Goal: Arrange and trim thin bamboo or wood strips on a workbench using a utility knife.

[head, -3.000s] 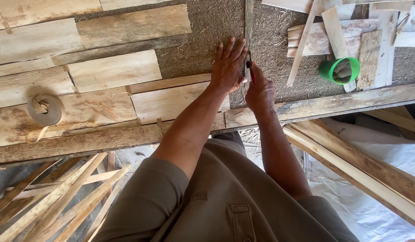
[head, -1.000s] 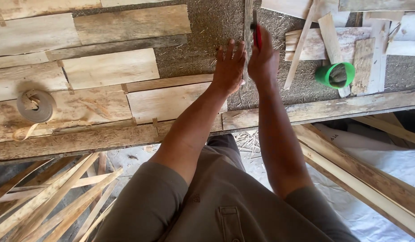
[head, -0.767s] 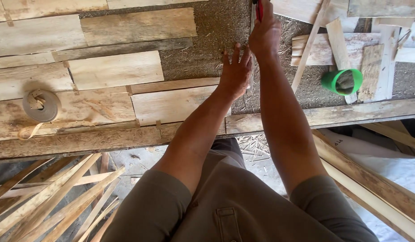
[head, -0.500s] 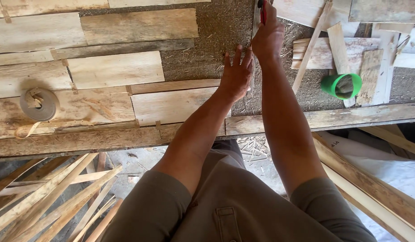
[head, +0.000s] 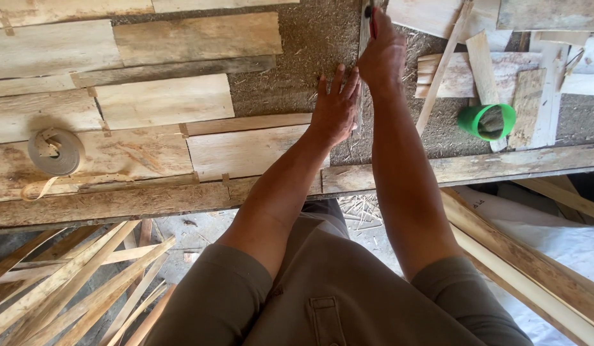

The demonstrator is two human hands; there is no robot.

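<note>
- Head view, looking straight down over both forearms onto a rough grey surface (head: 290, 51) littered with straw bits.
- Left hand (head: 335, 106): arm extended forward, palm down, fingers spread and pressed flat on the surface, fingertips against a narrow wooden strip (head: 363, 70) running away from the body.
- Right hand (head: 381, 54): arm stretched further out, fist closed round a red-handled tool (head: 372, 16); only the handle top visible, tool type unclear. Fist sits over the same strip, just beyond the left hand.
- Strip position: upright in frame, between the two hands, top end out at the frame edge.
- Left of hands: pale veneer sheets (head: 162, 102) laid edge to edge, joined with short tape patches.
- Far left: roll of brown tape (head: 55, 152) lying flat on the veneer, loose tail trailing down-left.
- Right of hands: green round cup (head: 486, 120) on its side, next to a loose pile of wood offcuts (head: 476, 64).
- Long timber rail (head: 470, 168) along the near edge of the surface.
- Below the surface, lower left: bundle of thin wood slats (head: 66, 288) fanned out on the floor.
- Lower right: white sheet (head: 572, 243) under angled timber lengths.
- No readable labels or signs.
</note>
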